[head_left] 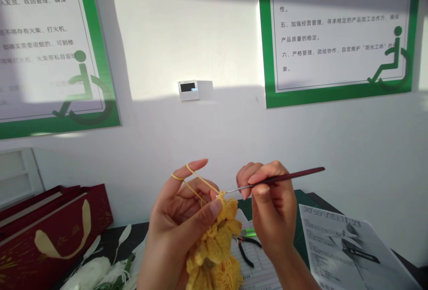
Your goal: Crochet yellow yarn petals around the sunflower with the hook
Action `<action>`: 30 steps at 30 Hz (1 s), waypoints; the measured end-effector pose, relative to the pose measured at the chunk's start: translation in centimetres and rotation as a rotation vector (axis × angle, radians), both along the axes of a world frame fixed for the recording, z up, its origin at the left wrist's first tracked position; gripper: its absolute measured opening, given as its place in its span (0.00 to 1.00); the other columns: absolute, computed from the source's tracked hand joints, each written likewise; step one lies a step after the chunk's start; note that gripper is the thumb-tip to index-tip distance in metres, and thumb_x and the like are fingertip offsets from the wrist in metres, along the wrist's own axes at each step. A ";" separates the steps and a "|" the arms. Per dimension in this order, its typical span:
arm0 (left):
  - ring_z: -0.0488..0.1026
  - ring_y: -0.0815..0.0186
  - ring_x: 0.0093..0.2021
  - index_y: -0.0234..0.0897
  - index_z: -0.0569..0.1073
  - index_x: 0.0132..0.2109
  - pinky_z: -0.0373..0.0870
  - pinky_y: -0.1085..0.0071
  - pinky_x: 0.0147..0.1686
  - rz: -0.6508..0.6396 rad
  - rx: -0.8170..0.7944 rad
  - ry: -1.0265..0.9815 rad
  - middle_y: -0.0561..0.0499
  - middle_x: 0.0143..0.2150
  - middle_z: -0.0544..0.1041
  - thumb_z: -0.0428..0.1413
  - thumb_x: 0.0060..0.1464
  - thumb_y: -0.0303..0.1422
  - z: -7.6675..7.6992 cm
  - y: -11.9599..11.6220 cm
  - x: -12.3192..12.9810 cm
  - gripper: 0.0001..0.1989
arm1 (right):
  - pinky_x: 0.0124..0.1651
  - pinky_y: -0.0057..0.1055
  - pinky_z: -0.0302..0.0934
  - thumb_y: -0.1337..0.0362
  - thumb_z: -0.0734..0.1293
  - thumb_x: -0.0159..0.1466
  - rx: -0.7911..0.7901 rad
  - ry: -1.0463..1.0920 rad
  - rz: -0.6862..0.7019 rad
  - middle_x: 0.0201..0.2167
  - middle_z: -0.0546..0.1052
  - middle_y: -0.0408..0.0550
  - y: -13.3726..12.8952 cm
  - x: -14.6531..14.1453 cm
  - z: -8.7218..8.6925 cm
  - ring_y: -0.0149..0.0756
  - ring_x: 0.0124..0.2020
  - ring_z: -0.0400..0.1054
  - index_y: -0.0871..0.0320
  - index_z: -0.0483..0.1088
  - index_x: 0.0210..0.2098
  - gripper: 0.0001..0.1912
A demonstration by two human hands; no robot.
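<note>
My left hand (187,218) pinches the top edge of a yellow crochet piece (217,241) between thumb and fingers. Yellow yarn (202,179) loops round its raised index finger and runs down to the stitches. In my right hand (272,205) is a crochet hook (289,176) with a dark red handle, held like a pen. Its thin metal shaft points left, and the tip meets the top of the yellow work. The ruffled piece hangs below my left thumb, with loose yellow strands (229,274) at the bottom of the view.
Black-handled pliers (245,252) lie on papers behind my hands. A green cutting mat (301,227) and a printed sheet (354,250) are to the right. Red gift bags (60,232) and white crafted pieces (90,272) stand left. Behind is a wall with a small panel (188,90).
</note>
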State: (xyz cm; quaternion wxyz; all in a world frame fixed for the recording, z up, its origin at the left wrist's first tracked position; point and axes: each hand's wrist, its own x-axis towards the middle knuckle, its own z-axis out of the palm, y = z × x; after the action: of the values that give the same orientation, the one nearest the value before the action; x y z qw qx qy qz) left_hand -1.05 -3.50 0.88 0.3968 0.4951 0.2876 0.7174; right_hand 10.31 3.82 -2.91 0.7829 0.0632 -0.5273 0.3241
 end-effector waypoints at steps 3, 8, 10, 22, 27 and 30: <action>0.71 0.69 0.26 0.44 0.79 0.50 0.68 0.76 0.26 -0.084 0.003 0.022 0.52 0.30 0.77 0.68 0.48 0.23 -0.2 0.3 -0.5 0.22 | 0.35 0.34 0.55 0.58 0.67 0.72 -0.056 -0.022 0.102 0.26 0.69 0.39 -0.1 0.2 0.0 0.32 0.27 0.62 0.53 0.70 0.36 0.08; 0.72 0.69 0.26 0.45 0.80 0.50 0.69 0.77 0.25 -0.091 0.005 0.023 0.53 0.31 0.77 0.67 0.49 0.23 -0.1 0.1 -0.5 0.21 | 0.33 0.32 0.51 0.56 0.66 0.73 -0.207 -0.088 0.308 0.22 0.67 0.38 -0.2 -0.1 0.6 0.31 0.26 0.59 0.55 0.68 0.34 0.13; 0.72 0.69 0.27 0.45 0.80 0.51 0.70 0.76 0.25 -0.049 0.012 0.031 0.52 0.31 0.77 0.67 0.49 0.23 0.1 0.0 -0.3 0.22 | 0.33 0.32 0.51 0.55 0.66 0.72 -0.253 -0.115 0.347 0.22 0.67 0.38 -0.2 -0.2 0.7 0.31 0.26 0.59 0.55 0.67 0.32 0.14; 0.76 0.64 0.29 0.43 0.76 0.59 0.76 0.71 0.29 0.096 0.032 0.102 0.51 0.32 0.80 0.70 0.48 0.25 0.2 -0.1 -0.1 0.31 | 0.29 0.27 0.51 0.57 0.70 0.67 -0.454 -0.139 0.376 0.17 0.67 0.35 -0.5 -0.2 1.2 0.27 0.22 0.58 0.55 0.61 0.26 0.19; 0.74 0.67 0.27 0.44 0.78 0.56 0.72 0.76 0.25 0.146 0.072 0.142 0.53 0.31 0.79 0.70 0.48 0.26 -0.2 0.3 -0.1 0.27 | 0.27 0.25 0.50 0.59 0.71 0.64 -0.541 -0.088 0.380 0.14 0.65 0.33 -0.6 -0.1 1.5 0.26 0.19 0.55 0.54 0.58 0.26 0.19; 0.74 0.67 0.27 0.44 0.79 0.55 0.71 0.76 0.25 0.161 0.094 0.160 0.52 0.31 0.79 0.70 0.49 0.25 -0.3 0.5 0.0 0.25 | 0.26 0.24 0.50 0.60 0.71 0.63 -0.583 -0.083 0.370 0.15 0.65 0.33 -0.7 -0.1 1.6 0.25 0.19 0.55 0.54 0.58 0.26 0.18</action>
State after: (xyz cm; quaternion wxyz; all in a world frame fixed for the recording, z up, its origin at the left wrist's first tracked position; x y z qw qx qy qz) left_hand -1.08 -3.02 0.56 0.2899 0.5442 0.3235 0.7178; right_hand 10.23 3.17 -1.33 0.6739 -0.0819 -0.4235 0.5998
